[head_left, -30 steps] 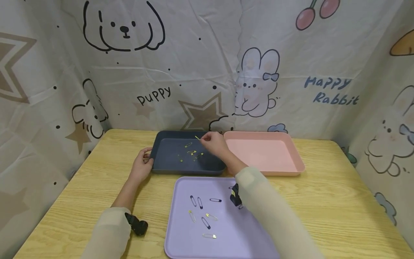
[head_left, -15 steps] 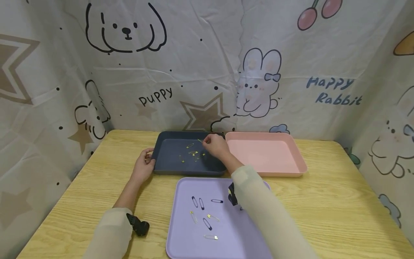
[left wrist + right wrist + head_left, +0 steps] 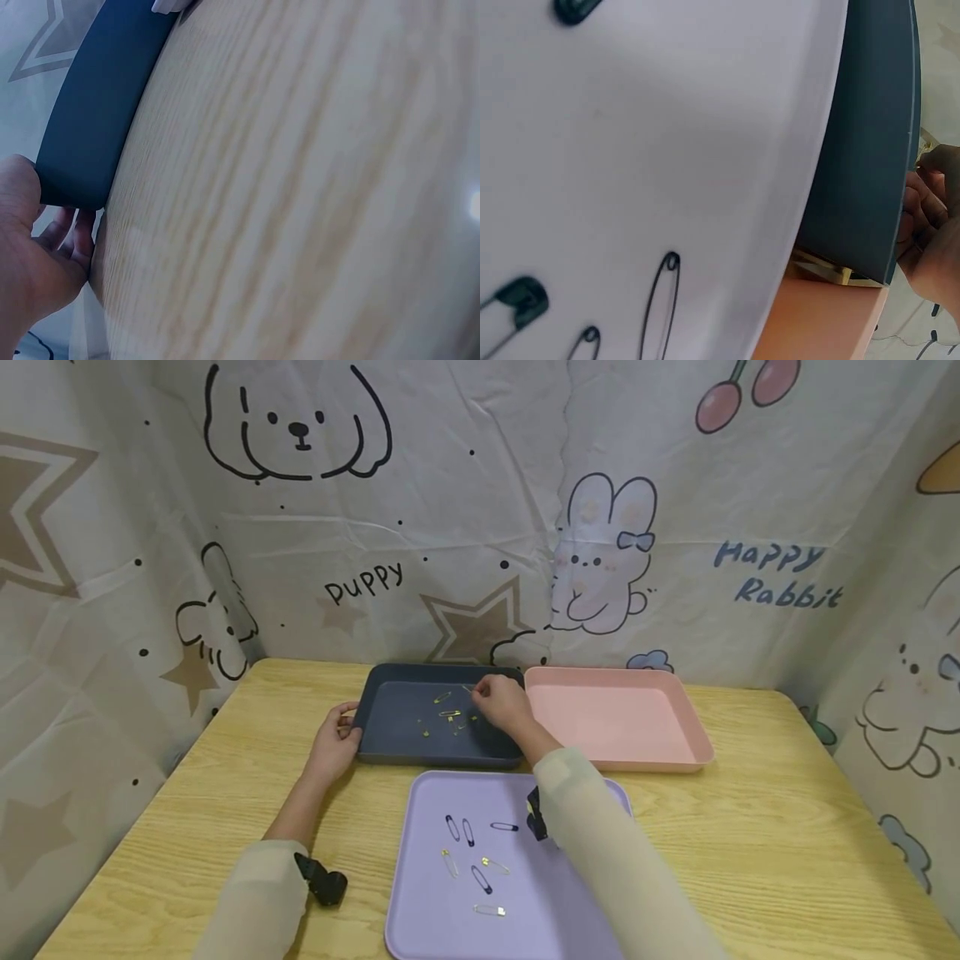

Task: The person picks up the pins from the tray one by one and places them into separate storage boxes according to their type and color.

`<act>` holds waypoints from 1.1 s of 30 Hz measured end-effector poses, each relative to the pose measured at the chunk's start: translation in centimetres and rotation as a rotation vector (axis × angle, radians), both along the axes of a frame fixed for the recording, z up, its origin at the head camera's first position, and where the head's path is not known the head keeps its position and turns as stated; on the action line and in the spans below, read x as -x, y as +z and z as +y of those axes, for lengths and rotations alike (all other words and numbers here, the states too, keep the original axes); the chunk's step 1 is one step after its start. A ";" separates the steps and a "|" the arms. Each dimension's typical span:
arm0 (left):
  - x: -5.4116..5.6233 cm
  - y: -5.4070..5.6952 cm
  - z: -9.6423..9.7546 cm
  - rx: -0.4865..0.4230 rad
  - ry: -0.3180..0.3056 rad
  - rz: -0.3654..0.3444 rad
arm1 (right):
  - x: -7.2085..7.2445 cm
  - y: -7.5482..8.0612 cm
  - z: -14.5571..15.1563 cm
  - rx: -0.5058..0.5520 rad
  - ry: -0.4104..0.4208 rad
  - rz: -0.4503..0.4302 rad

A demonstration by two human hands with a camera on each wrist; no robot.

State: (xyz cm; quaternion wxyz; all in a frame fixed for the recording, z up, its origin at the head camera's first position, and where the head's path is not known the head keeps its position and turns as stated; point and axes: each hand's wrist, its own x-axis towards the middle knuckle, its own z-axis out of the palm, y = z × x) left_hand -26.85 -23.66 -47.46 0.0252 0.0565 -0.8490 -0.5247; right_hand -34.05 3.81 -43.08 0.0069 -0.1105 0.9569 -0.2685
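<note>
My right hand [image 3: 502, 703] pinches a gold safety pin [image 3: 467, 688] between thumb and fingertips over the right part of the dark blue tray [image 3: 438, 761]. In the right wrist view, that hand shows at the right edge beyond the tray's wall, partly cut off. Several gold safety pins [image 3: 449, 713] lie scattered on the tray's floor. At the tray's left end, my left hand [image 3: 335, 745] holds the side. The left wrist view shows its thumb [image 3: 19, 187] against the tray's corner and its curled fingers [image 3: 81, 238] below, close to the tabletop.
Nearer me lies a purple tray [image 3: 442, 935] with black safety pins [image 3: 482, 879] and gold or pale ones [image 3: 490, 910] spread over it; my right forearm covers part. A pink tray [image 3: 615, 718] adjoins the dark one on the right. A printed curtain [image 3: 450, 510] hangs behind the table.
My right hand has come down slightly and nearer me with the pinched pin, still over the dark tray. The left hand keeps its place; the head view has shifted a little.
</note>
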 end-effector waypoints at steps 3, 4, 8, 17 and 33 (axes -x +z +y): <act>0.0 0.1 0.2 0.001 -0.006 0.004 | -0.2 -0.1 0.2 0.002 -0.006 -0.004; 0.0 0.1 0.2 0.002 -0.009 0.004 | -0.2 -0.1 0.2 0.000 -0.007 -0.004; 0.0 0.3 0.4 0.004 -0.011 0.003 | -0.3 -0.2 0.4 -0.009 -0.007 0.005; -0.1 0.5 0.3 0.016 -0.009 -0.007 | -0.5 0.7 1.2 0.004 0.034 0.019; -0.4 0.6 0.3 0.026 -0.006 -0.001 | -2.2 2.3 2.3 -0.019 0.108 0.042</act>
